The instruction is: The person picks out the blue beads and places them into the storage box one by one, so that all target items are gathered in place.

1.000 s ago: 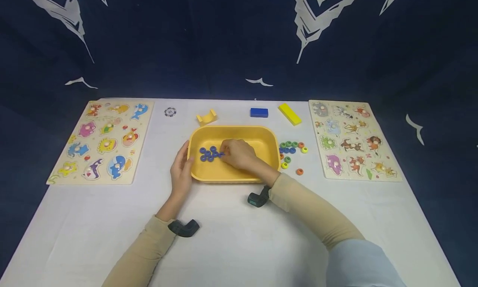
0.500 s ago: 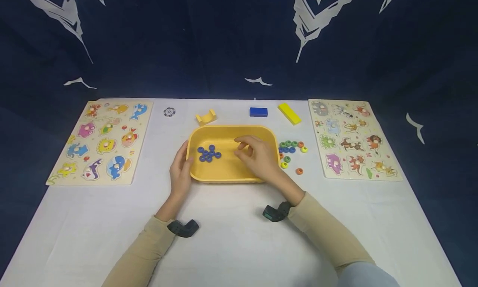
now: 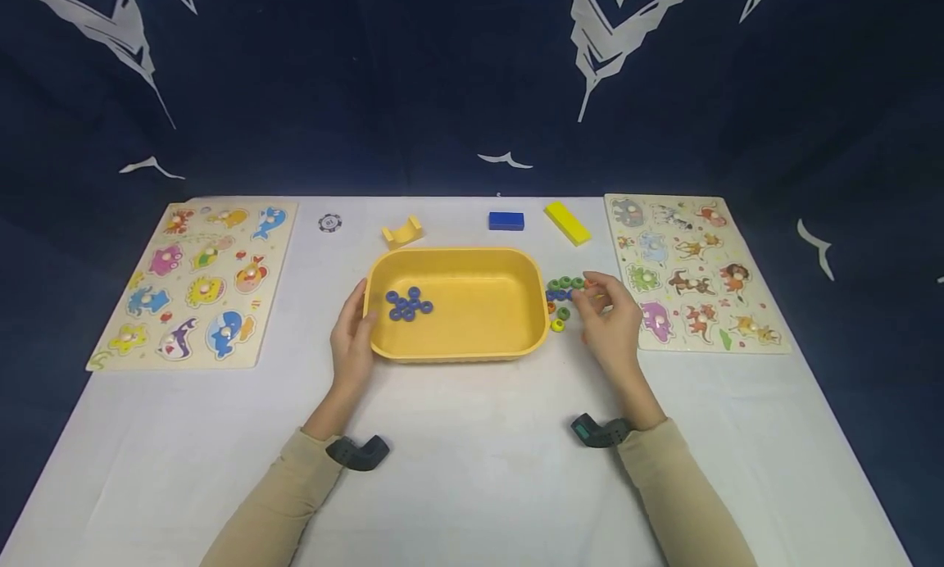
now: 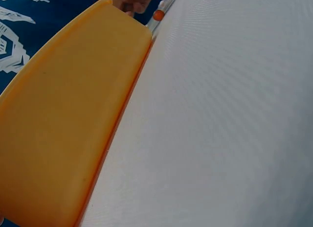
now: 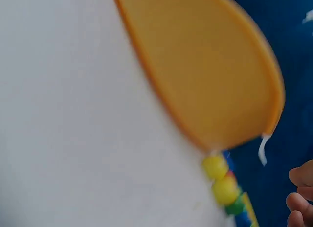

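My left hand holds the left end of a yellow plastic tray, thumb over the rim and fingers along the outer wall. Inside the tray, toward its left, lie several blue beads. My right hand is over the loose beads just right of the tray, thumb and forefinger apart with nothing gripped between them. Green beads, blue beads and a yellow bead show there; the hand hides others. In the right wrist view, fingertips appear at the right edge, beyond yellow beads.
Behind the tray lie a yellow arch block, a blue block, a long yellow block and a poker chip. Wooden picture puzzles flank the table: a sea-animal board at left, a land-animal board at right.
My right hand has let go of a blue bead in the tray, lifted away and moved right to the loose beads. The left hand keeps its hold on the tray.
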`<state>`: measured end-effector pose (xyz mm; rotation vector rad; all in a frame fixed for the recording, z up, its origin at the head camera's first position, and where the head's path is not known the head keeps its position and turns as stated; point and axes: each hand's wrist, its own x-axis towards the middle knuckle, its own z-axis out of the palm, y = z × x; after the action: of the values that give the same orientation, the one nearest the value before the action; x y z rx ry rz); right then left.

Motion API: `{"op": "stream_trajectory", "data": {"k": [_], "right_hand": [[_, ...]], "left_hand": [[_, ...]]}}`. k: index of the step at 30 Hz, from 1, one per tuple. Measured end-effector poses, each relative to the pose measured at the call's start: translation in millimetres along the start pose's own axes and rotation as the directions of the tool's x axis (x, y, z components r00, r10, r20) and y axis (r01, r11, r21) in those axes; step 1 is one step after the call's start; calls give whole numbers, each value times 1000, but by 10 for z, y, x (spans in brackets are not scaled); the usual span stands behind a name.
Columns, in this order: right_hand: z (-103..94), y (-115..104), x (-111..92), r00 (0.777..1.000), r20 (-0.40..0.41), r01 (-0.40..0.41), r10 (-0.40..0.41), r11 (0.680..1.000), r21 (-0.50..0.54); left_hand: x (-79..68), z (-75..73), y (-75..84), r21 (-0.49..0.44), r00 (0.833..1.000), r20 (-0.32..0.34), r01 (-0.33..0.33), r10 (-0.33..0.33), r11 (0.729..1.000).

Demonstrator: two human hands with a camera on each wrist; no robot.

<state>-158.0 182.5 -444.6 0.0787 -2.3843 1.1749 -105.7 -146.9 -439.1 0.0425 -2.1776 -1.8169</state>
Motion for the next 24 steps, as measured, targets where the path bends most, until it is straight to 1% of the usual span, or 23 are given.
{"op": "stream_trajectory", "data": {"k": [2, 6, 11, 13, 15, 19, 24], "right_hand": [[12, 70, -14, 1000, -1, -26, 26, 1000, -15], [67, 173, -25, 998, 9, -56, 57, 994, -98], [123, 246, -38, 997, 22, -71, 76, 981, -179], [138, 267, -39, 997, 26, -63, 69, 977, -205], [148, 282, -36, 998, 30, -47, 55, 972, -230], [161, 301, -27, 998, 43, -29, 42, 962, -271], [169, 294, -21, 997, 50, -39, 56, 957, -287]], "left_hand": [[-1, -1, -4, -3, 1000, 0, 0, 0, 1000], [-1, -1, -20, -3, 1000, 3, -4, 4, 1000], [38, -12, -209, -25, 1000, 4, -8, 8, 1000], [57, -16, -301, -27, 1000, 4, -14, 14, 1000], [60, -12, -334, -18, 1000, 2, -22, 22, 1000], [64, -4, -353, -18, 999, -3, -40, 40, 999], [68, -5, -350, -18, 999, -6, -41, 40, 999]]}}
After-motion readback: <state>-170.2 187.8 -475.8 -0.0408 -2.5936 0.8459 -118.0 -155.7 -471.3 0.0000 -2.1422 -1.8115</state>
